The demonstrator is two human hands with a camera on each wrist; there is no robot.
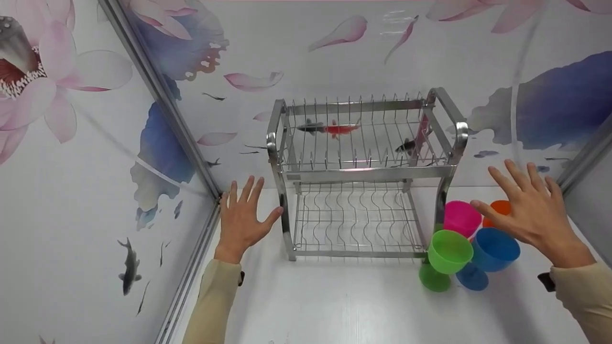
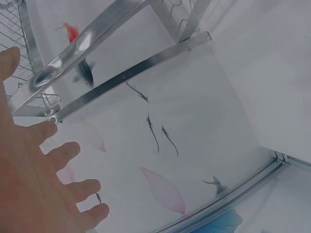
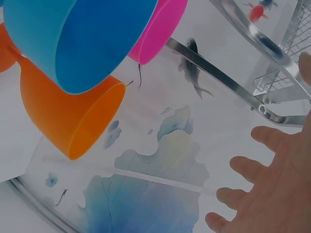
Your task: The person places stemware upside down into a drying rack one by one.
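Note:
My left hand [image 1: 242,220] is held with fingers spread at the left side of a two-tier metal dish rack [image 1: 370,173]; nothing is in it. On the other side, my right hand [image 1: 531,210] is spread out too and holds nothing, overlapping the orange goblet [image 1: 500,210] in the head view. By the rack's right leg stand a green goblet [image 1: 450,252], a blue goblet [image 1: 495,249] and a pink goblet [image 1: 462,217], all upright in a cluster. In the right wrist view the orange goblet [image 3: 73,111] shows beneath the blue goblet [image 3: 104,39]. Both rack tiers hold nothing.
White panels printed with lotus flowers and fish enclose the white surface [image 1: 349,301] behind and at both sides. A metal corner strip [image 1: 162,100] runs up the left. The rack's upper tier has upright wire dividers [image 1: 354,160]; its lower tier has wavy wires [image 1: 356,217].

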